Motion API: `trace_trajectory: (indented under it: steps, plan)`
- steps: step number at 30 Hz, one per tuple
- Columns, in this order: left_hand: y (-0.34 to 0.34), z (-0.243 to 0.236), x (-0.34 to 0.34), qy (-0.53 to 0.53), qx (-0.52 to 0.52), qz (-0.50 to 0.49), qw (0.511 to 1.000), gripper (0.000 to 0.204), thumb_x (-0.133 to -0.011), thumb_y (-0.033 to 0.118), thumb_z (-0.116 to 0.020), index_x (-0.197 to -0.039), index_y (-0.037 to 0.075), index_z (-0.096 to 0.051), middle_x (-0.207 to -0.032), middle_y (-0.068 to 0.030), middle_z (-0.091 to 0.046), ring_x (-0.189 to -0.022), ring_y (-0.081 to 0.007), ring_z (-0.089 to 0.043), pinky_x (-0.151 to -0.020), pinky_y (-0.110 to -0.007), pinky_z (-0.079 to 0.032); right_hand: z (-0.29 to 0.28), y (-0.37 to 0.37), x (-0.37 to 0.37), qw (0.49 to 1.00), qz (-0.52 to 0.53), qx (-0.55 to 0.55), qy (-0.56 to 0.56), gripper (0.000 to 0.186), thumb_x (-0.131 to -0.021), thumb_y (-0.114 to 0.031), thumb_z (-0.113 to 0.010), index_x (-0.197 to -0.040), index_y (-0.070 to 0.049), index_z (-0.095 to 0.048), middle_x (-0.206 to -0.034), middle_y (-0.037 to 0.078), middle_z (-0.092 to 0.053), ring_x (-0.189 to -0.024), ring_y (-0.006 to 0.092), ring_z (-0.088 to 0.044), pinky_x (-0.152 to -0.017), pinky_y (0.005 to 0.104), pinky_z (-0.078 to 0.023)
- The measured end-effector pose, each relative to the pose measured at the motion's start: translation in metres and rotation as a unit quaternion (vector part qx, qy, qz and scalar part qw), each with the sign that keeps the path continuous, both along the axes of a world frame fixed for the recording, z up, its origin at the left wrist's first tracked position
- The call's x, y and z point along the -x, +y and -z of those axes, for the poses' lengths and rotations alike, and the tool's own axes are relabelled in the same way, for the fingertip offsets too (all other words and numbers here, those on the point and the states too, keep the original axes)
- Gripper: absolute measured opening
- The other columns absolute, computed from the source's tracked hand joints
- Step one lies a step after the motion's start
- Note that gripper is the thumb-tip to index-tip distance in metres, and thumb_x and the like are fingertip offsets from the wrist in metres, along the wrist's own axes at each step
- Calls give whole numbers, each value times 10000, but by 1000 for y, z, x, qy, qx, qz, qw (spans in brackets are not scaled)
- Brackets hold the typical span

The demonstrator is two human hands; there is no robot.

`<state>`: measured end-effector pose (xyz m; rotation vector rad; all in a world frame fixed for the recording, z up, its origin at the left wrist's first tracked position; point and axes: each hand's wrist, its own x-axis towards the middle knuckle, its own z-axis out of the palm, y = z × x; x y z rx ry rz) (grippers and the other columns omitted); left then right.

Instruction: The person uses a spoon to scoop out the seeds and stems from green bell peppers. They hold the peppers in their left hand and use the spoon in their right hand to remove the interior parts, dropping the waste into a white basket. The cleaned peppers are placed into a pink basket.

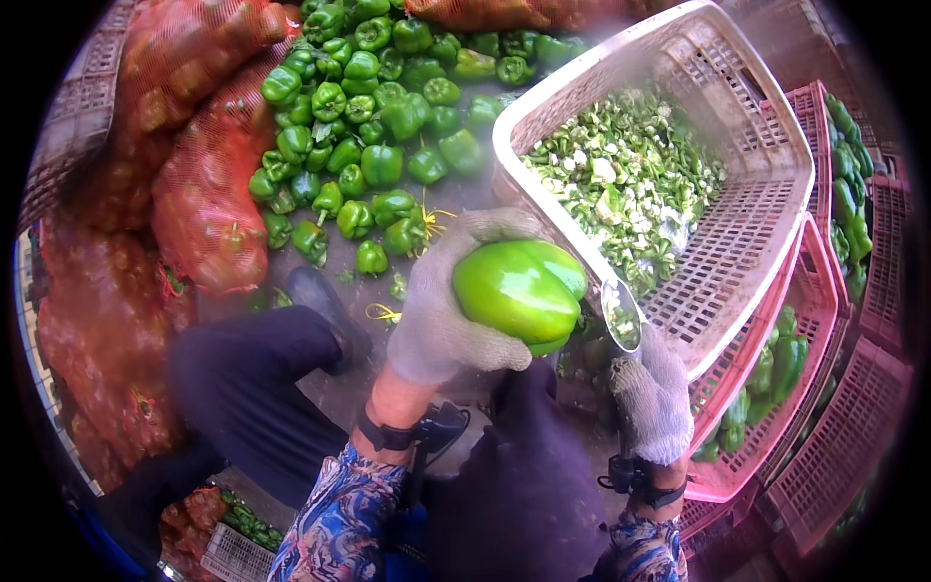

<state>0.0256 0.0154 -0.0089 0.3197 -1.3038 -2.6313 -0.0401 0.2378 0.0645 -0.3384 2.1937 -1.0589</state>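
My left hand (433, 308), in a pale knitted glove, is wrapped round a large green bell pepper (519, 293) in front of me. The pepper looks whole, its stem end partly in view on the right. A pale glove also covers my right hand (656, 396), which grips a metal spoon (621, 316) with its oval bowl upward. The handle is hidden in the fingers. That bowl is at the near rim of a white plastic basket (669, 335), apart from the pepper. Chopped green and white pepper cores (621, 175) cover part of the basket's bottom.
Many green bell peppers (382, 165) lie loose on the floor ahead. Red mesh sacks (208, 213) are stacked at the left. Pink crates (713, 470) with green peppers (776, 373) stand at the right, partly under the white basket. Yellow ties (383, 313) lie near my left hand.
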Motion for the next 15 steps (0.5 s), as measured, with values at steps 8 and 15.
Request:
trace_trajectory:
  steps: [8,15]
  plan:
    - [-6,-21,-8,-5,355,1,935,837,-543,197,-953,-1276,27,-586,-1249,-123,-657,-1089,-220,-663,-950,-358,-530,-4,-39,2,976,153,99,-118,138,-981,-160,-594,-1008,-28,-564,-690,42,-615,-454,103,-560,-407,246,-430]
    - [5,-50,15,73,522,-48,849,787,-601,127,-866,-1337,87,-592,-1083,-153,-676,-959,-372,-674,-823,-428,-566,57,-26,-4,919,227,264,-186,381,-1058,-249,-514,-1341,4,-545,-1166,131,-663,-1004,212,-674,-880,347,-569]
